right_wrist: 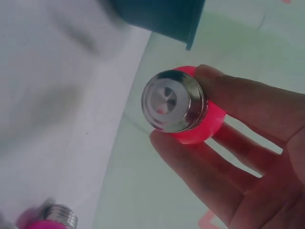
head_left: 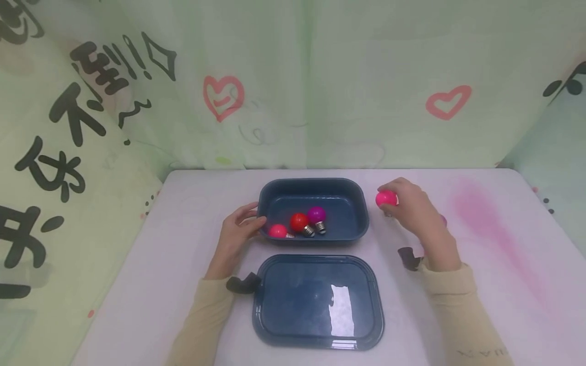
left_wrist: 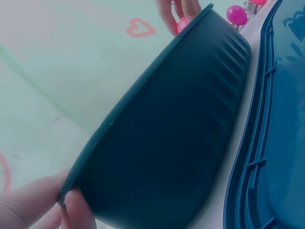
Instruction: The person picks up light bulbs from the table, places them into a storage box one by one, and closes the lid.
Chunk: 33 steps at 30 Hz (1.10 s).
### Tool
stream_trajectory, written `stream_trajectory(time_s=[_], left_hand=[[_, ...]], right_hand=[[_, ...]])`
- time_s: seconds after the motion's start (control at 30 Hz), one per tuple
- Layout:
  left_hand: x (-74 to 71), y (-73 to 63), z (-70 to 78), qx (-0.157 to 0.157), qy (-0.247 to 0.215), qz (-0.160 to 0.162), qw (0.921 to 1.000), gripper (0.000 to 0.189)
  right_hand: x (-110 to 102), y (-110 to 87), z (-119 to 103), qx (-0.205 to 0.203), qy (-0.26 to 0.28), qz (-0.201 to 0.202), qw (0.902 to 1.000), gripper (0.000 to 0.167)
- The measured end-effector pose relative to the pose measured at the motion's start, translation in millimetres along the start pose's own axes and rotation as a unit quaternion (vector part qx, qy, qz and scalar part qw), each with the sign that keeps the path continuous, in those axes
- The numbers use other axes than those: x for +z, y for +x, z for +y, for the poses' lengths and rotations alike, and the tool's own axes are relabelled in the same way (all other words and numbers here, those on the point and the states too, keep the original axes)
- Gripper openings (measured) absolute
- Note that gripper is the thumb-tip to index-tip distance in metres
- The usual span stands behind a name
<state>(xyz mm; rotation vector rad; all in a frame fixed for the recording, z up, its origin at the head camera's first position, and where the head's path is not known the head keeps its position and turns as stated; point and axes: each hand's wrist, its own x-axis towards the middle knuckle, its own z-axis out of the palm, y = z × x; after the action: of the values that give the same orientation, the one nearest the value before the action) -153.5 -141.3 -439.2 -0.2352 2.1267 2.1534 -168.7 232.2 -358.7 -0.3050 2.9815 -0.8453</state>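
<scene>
My right hand [head_left: 412, 206] holds a pink light bulb [head_left: 386, 197] by its round globe, just right of the dark blue plastic box [head_left: 316, 241]. In the right wrist view the bulb's metal screw base [right_wrist: 167, 101] faces the camera. My left hand [head_left: 238, 234] pinches the box's left rim between thumb and fingers. Inside the box lie a pink bulb [head_left: 277, 231], a red bulb [head_left: 299, 222] and a purple bulb [head_left: 316, 214], gathered toward the front left.
A matching blue lid [head_left: 297, 300] lies flat on the white table [head_left: 137, 284], in front of the box. More bulbs, including a magenta one [left_wrist: 237, 15], sit to the right, mostly hidden by my right hand in the head view. Curtains [head_left: 320, 101] enclose the table's back and sides.
</scene>
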Motion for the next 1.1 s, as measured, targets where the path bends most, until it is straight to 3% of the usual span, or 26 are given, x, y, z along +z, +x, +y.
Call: stream_trajectory(time_s=[0.27,0.8,1.1], left_hand=[[-1.5,0.2,0.1,0.001,-0.002,-0.001,1.0,0.051],[-0.2,-0.8,1.7,0.005,-0.008,0.004,1.0,0.051],[-0.2,-0.3,1.6,0.003,-0.009,0.0,1.0,0.05]], right_hand=[[1.6,1.7,-16.7,-0.029,-0.01,0.017,0.9994,0.041],[13.8,5.3,-41.2,-0.013,0.007,-0.01,0.9998,0.043],[23.6,8.1,-47.9,-0.039,0.008,-0.002,0.9992,0.04]])
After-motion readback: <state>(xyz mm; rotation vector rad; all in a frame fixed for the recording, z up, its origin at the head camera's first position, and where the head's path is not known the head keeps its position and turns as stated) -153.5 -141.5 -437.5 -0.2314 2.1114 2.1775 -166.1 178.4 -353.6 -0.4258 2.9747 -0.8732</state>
